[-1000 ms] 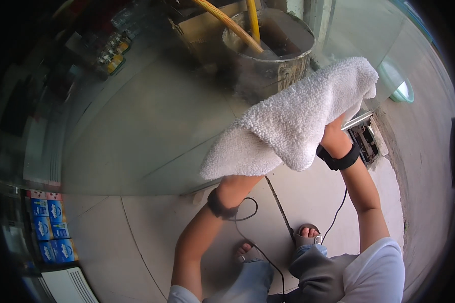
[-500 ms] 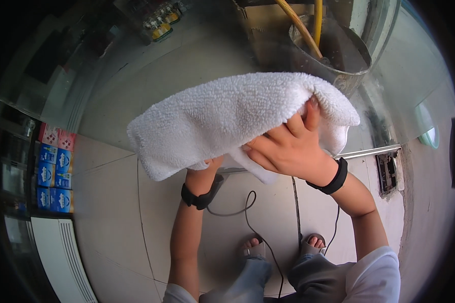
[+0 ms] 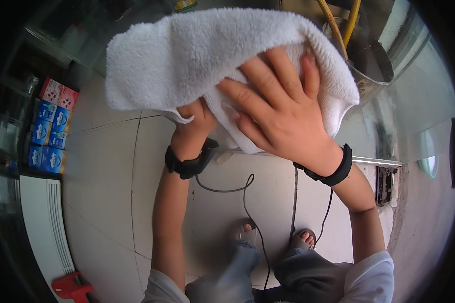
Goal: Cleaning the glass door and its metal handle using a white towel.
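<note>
A thick white terry towel [image 3: 187, 55] hangs bunched in front of me, its upper edge folded over toward me. My left hand [image 3: 196, 115] grips its lower edge from underneath; the fingers are mostly hidden by the cloth. My right hand [image 3: 288, 106] bears on the towel's right half, fingers spread, their tips tucked under the fold. Black bands circle both wrists, and a dark object sits at the left one [image 3: 189, 159]. Behind the towel stands a see-through glass pane with a metal strip [image 3: 374, 161] along its bottom edge.
Beyond the glass, a metal bucket [image 3: 384, 63] holds yellow poles [image 3: 352, 22]. Blue boxes [image 3: 52, 134] are stacked at left, above a white vented unit [image 3: 40, 217] and a red plastic object [image 3: 72, 288]. A black cable [image 3: 260, 235] loops over the tiled floor near my feet.
Both hands have moved the towel upward and slightly left, away from my body. The view has shifted a little, and the red object has come in at the lower left.
</note>
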Action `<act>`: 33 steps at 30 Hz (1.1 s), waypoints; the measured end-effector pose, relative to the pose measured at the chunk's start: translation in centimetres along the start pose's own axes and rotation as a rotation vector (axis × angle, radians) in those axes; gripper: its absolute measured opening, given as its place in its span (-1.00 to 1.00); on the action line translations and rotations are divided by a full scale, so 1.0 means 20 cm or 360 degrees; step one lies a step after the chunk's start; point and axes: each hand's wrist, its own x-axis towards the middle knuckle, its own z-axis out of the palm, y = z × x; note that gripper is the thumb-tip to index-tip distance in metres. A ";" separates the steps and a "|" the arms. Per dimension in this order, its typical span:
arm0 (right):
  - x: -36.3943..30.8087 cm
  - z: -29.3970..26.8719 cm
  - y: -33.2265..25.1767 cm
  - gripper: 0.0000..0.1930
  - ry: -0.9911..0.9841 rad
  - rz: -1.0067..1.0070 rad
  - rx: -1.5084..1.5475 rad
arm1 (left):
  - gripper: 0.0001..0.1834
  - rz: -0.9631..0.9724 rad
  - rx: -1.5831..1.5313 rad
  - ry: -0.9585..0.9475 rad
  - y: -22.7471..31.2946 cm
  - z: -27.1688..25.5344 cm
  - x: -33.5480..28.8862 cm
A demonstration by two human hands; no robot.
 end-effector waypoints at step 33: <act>-0.53 0.17 0.15 -0.49 -0.0559 -0.0214 0.0065 | -0.62 -0.1083 -0.0663 -0.0044 0.36 0.29 -0.59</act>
